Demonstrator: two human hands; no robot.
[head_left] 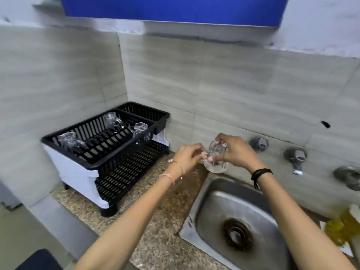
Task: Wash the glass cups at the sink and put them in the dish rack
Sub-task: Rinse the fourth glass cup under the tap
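I hold a clear glass cup upside down above the far left corner of the steel sink. My left hand pinches its handle side and my right hand grips its base from the right. The black dish rack stands on the counter to the left. Three glass cups sit inverted in its top tier: one at the front left, one at the back, one at the right.
Taps and valves stick out of the tiled wall behind the sink. A yellow scrubber lies at the right edge. The speckled stone counter lies between the rack and the sink. A blue cabinet hangs overhead.
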